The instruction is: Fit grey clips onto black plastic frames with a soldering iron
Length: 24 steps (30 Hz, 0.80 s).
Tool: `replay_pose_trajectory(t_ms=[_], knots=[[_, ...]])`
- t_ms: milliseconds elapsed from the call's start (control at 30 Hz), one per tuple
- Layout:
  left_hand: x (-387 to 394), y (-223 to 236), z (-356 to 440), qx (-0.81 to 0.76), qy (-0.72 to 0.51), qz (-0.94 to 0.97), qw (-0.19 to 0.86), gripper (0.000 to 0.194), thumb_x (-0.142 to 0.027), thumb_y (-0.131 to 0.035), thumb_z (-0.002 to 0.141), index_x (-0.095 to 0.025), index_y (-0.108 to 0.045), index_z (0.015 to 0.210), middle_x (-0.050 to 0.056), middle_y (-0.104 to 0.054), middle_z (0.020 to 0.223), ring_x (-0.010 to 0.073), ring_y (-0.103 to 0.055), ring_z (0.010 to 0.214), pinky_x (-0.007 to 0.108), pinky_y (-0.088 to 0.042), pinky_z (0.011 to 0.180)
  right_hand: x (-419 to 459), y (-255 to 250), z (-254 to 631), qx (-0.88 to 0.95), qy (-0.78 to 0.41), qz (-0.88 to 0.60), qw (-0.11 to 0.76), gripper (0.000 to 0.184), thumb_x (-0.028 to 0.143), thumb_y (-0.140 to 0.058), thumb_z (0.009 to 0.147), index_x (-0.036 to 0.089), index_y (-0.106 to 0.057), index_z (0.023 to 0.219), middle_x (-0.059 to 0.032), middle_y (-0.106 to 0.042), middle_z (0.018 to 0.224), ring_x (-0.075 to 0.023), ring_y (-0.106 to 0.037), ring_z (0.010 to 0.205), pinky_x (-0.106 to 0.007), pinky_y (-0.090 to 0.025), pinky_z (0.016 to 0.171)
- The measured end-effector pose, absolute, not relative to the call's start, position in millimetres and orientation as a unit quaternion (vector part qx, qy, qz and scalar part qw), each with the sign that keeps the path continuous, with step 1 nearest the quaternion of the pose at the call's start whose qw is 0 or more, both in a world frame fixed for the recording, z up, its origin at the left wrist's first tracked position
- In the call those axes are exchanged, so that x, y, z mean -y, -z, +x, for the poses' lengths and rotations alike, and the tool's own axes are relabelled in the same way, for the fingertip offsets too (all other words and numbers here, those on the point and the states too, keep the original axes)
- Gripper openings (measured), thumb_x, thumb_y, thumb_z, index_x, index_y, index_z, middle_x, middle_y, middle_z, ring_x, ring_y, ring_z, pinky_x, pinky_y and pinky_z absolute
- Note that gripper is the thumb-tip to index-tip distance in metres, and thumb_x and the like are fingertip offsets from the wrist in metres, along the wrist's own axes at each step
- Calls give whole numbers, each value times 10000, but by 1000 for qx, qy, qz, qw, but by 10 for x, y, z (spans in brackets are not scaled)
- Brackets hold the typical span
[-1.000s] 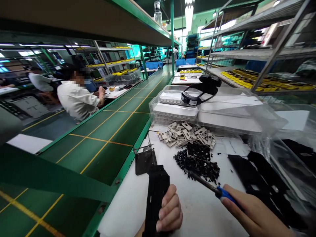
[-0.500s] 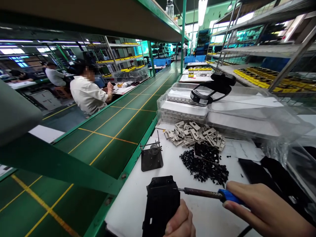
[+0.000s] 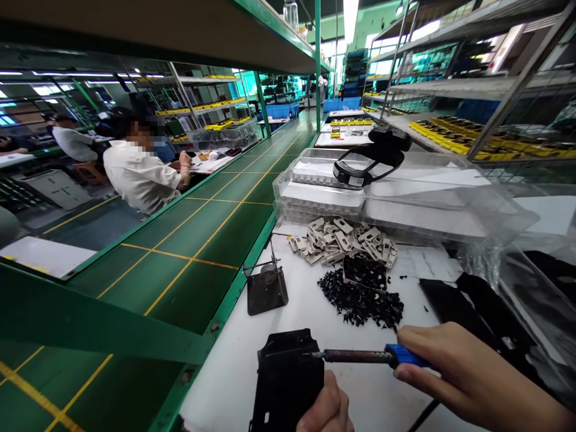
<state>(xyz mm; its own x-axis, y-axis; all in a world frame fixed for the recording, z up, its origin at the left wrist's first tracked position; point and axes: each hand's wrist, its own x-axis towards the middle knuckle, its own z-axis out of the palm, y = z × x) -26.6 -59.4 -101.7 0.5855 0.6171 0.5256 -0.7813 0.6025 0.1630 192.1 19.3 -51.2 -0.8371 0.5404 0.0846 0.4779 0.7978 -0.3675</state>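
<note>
My left hand (image 3: 327, 405) grips the lower right edge of a flat black plastic housing (image 3: 288, 384), low in the view over the white tabletop. In my right hand (image 3: 454, 366) is a soldering iron (image 3: 360, 356) with a blue handle, its fingers wrapped round it. The iron's tip lies over the upper part of the housing; whether it touches cannot be made out. Beyond the housing is a heap of small black plastic parts (image 3: 360, 297), with a pile of beige plastic pieces (image 3: 344, 240) behind it. A dark metal soldering iron stand (image 3: 267, 291) sits to the left.
A green conveyor belt (image 3: 216, 234) runs along the left, behind a green metal brace (image 3: 103, 327). Clear plastic trays (image 3: 427, 210) carry a black headband device (image 3: 369, 159). Black panels (image 3: 454, 312) lie at right. A co-worker (image 3: 139, 168) sits across the belt.
The camera view has shifted slightly to the right. The iron's tip has moved from the housing's right edge inward over its surface. Both hands keep their hold.
</note>
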Motion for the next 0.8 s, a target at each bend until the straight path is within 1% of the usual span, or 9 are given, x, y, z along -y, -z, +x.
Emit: replay_pose_trajectory(t_ms=[100, 200, 367, 633, 800], knots=[[604, 994, -262, 205, -405, 195, 870, 428, -237, -590, 870, -188, -558, 447, -36, -445, 267, 77, -337, 134, 161, -312, 252, -189, 517, 1932, 943, -175, -268, 92, 346, 473, -437, 1000, 235, -506, 759, 30, -582, 653, -136, -572, 558, -265, -302, 525], [603, 978, -252, 198, -401, 191, 874, 435, -246, -578, 876, -185, -554, 446, -32, -451, 272, 75, -350, 141, 156, -331, 263, -192, 518, 1951, 943, -169, -269, 98, 350, 475, -440, 998, 229, -502, 758, 27, -577, 653, -134, -562, 551, -265, -294, 520], [599, 973, -225, 236, -398, 162, 871, 347, -193, -561, 851, -170, -586, 506, -24, -508, 304, 72, -369, 145, 141, -381, 285, -203, 523, 1997, 942, -162, -275, 102, 363, 462, -408, 1011, 223, -492, 750, 28, -565, 644, -128, -553, 536, -264, -286, 513], [584, 986, -209, 261, -392, 179, 864, 311, -181, -533, 851, -166, -609, 549, -9, -529, 325, 87, -417, 174, 149, -412, 312, -207, 539, 2002, 943, -158, -277, 92, 336, 462, -449, 997, 230, -509, 762, 28, -579, 656, -132, -574, 549, -262, -297, 516], [582, 1016, -237, 257, -389, 188, 864, 290, -229, -548, 845, -163, -614, 571, 0, -535, 339, 94, -442, 194, 156, -432, 343, -198, 526, 2009, 943, -165, -270, 105, 329, 452, -458, 996, 231, -516, 759, 29, -582, 646, -129, -576, 541, -255, -312, 518]])
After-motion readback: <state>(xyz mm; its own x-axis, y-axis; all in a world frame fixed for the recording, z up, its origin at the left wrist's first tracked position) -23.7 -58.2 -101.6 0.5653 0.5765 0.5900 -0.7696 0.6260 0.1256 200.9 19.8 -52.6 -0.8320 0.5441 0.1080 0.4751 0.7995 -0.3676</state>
